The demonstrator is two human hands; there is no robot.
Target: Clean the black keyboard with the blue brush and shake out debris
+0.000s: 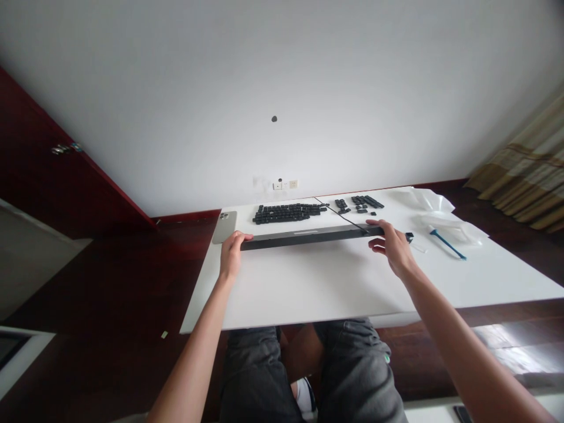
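Holding a long black keyboard (304, 238) by its two ends over the middle of the white counter (282, 285), narrow side facing the camera, with the left hand (231, 252) grasping its left end and the right hand (394, 247) gripping it near the right end. Sitting before loose black keys (286, 213) lying in rows along the far side, with a thin cable (338, 214) running between them to the keyboard, a phone (225, 227) lying near the left hand, and a blue tool (448, 245) beside clear plastic (469, 233) right of the right hand.
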